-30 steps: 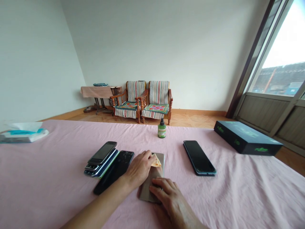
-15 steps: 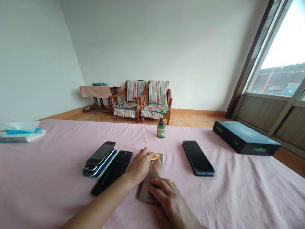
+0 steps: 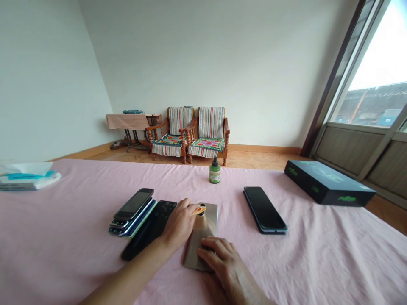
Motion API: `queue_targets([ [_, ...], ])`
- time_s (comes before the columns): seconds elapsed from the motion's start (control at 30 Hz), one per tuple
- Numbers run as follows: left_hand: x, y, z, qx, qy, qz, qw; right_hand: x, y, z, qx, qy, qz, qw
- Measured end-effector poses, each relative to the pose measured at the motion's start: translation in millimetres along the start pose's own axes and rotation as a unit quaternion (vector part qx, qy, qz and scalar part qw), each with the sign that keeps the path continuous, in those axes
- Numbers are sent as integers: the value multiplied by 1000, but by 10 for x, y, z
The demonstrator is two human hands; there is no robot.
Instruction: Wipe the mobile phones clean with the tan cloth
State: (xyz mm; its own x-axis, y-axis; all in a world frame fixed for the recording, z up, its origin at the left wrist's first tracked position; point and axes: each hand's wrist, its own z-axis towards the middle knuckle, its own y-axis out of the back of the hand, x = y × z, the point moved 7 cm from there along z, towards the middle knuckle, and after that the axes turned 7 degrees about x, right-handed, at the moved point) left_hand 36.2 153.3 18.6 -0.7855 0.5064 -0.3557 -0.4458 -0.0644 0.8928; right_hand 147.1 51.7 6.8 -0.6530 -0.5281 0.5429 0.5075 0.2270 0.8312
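Now cloth (image 3: 199, 210): moved to smartphone's (image 3: 197, 240) camera (image 3: 202, 214), right corner bared.
Left hand (image 3: 178, 222): cloth fingertip-clamped.
Right hand (image 3: 225, 262): smartphone pressed, fingers slightly apart.

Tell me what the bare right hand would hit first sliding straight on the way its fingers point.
Sliding over the glossy, flat, bronze-coloured phone it touches, the right hand would probably meet the left hand first, though depth is unclear.

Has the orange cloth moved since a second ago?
Yes. The left hand has moved the orange cloth leftward, judged against the green bottle.
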Motion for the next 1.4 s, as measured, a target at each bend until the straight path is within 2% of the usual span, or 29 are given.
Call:
queue_targets([
  [0.47,-163,75,-19,13,-24,30,999,24,15,-7,-4,5,-5,1000],
  [0.83,-18,-32,51,13,-3,30,999,11,-4,-23,-7,6,-4,1000],
  [1.13,-70,-71,201,61,-28,41,997,15,7,-19,-6,3,5,1000],
  [1.4,-205,-70,95,81,-64,69,992,14,5,-14,-14,14,-8,1000],
])
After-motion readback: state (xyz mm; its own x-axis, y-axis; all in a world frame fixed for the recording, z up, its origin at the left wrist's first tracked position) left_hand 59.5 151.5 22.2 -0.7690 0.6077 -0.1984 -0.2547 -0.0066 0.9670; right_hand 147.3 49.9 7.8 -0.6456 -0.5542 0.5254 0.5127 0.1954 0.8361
